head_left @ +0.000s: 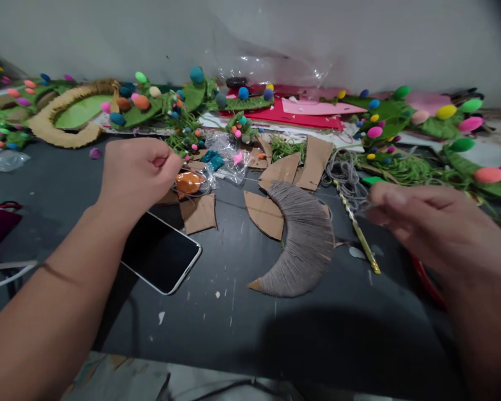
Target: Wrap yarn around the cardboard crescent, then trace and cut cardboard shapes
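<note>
Both of my hands are raised over the dark table, wide apart. My left hand (142,167) is closed in a fist above the phone. My right hand (417,214) pinches with thumb and fingers at the right. A thin, faint thread (250,179) appears to stretch between them. Below it lies a cardboard crescent (304,239) wrapped in grey yarn, its lower tip bare. Loose grey yarn (346,170) is heaped near my right hand, with a gold twisted stick (361,239) beside it.
A phone (162,256) lies under my left forearm. Cardboard scraps (198,213), an orange item in clear plastic (188,182) and green leaves with coloured balls (154,108) crowd the back. A tan fringed crescent (64,131) sits back left. A red handle (428,284) shows beneath my right wrist.
</note>
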A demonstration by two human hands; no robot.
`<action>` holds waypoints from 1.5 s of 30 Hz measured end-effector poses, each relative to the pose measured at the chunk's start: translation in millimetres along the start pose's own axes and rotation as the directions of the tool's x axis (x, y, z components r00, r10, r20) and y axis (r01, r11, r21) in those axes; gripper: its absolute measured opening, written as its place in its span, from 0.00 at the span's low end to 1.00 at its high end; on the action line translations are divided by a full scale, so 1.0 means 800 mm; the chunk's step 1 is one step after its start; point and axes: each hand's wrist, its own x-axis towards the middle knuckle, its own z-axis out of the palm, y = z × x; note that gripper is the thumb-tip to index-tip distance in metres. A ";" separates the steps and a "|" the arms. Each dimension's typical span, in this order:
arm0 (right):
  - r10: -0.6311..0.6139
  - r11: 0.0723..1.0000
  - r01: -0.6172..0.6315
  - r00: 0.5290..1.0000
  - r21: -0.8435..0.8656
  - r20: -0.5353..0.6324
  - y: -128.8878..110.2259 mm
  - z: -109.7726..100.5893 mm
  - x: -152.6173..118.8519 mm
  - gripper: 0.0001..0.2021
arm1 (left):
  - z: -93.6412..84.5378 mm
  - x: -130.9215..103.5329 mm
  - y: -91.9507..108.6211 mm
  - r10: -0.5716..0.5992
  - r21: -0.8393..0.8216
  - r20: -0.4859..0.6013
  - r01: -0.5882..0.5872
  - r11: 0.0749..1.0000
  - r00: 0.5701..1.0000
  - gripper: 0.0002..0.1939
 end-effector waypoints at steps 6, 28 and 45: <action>-0.158 0.862 0.138 0.987 0.488 0.001 -0.008 0.000 0.004 0.16 | 0.002 0.001 0.007 -0.016 0.022 0.084 0.014 1.000 0.996 0.20; 0.088 0.970 -0.175 0.897 0.166 0.432 -0.011 0.068 -0.026 0.16 | -0.030 -0.061 0.156 0.374 -0.733 0.279 -0.055 0.678 0.884 0.17; 0.097 0.929 -0.307 0.741 0.207 0.664 -0.003 0.079 -0.032 0.12 | -0.018 -0.061 0.150 0.362 -0.848 0.394 0.183 0.497 0.845 0.04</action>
